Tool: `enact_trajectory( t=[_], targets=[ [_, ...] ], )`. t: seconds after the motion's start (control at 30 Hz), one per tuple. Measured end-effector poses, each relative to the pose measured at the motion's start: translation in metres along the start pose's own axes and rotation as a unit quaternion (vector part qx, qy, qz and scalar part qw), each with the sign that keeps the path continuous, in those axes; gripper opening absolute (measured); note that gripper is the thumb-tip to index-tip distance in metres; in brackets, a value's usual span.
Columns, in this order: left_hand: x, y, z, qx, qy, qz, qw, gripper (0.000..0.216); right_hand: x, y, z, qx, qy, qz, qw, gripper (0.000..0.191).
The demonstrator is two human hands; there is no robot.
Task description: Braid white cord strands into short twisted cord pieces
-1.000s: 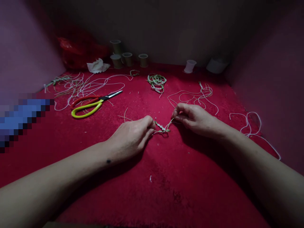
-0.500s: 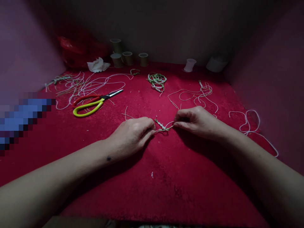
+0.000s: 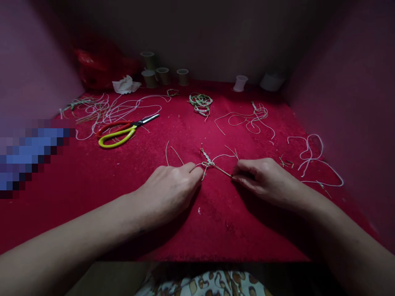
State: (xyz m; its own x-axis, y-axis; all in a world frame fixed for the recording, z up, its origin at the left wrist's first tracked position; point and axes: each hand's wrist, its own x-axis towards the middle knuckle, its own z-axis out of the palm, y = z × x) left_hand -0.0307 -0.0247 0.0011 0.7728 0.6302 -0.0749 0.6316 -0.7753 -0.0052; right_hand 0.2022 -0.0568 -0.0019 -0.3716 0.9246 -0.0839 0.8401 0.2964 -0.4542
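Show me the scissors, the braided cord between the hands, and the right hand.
Scissors (image 3: pixel 135 124): head view, at the pivot.
Braided cord (image 3: pixel 206 156): head view, middle of the braid.
Right hand (image 3: pixel 263 176): head view, back of the hand.

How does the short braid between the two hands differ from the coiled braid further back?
The short braid is nearly straight; the coiled braid is wound into loops. The short braid has strands running to the left hand and right hand; no hand touches the coiled braid. The short braid looks mostly pale, while the coiled braid shows more green. Both are on the red surface.
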Motion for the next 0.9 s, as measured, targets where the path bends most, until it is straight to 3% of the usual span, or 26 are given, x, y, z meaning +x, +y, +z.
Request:
enact_trajectory(
  t=[0.57, 0.9],
  targets=[
    [-0.016, 0.011, 0.006, 0.006, -0.009, -0.026, 1.0, 0.017, -0.038, -0.013, 0.017, -0.017, 0.052, 0.013, 0.998, 0.016],
    [-0.021, 0.007, -0.004, -0.056, -0.044, -0.021, 0.997, 0.019, -0.054, -0.004, 0.003, -0.11, 0.05, 0.026, 0.992, 0.018]
  ],
)
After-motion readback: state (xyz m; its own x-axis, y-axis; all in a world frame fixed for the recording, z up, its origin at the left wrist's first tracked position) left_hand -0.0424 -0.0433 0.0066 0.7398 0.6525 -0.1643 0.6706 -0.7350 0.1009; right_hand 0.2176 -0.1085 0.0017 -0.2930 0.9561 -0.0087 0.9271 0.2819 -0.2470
